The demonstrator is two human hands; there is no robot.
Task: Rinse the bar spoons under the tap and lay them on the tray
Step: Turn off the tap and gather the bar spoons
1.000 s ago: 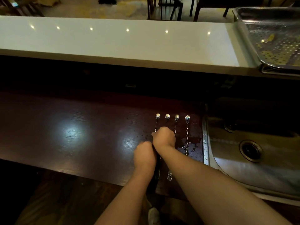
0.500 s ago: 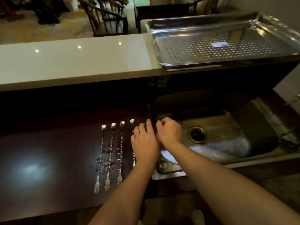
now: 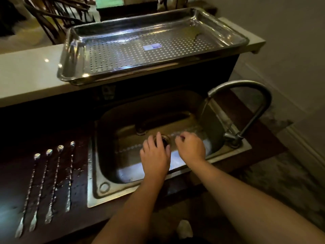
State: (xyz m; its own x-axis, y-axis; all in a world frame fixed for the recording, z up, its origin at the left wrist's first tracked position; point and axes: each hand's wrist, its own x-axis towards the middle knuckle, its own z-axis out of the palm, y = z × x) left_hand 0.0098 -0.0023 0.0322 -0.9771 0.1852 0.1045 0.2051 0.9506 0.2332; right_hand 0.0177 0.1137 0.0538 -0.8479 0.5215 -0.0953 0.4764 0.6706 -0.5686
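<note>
Head view, near to far: four bar spoons wait on the dark surface; over the sink, left hand and right hand grip a twisted spoon toward the running tap. Rinsing seems underway; next, reaching the empty tray behind.

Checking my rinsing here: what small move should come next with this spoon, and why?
Probably slide the bar spoon rightward: only its right end seems to reach the stream from the tap, and the rest of the stem lies left of it.
</note>
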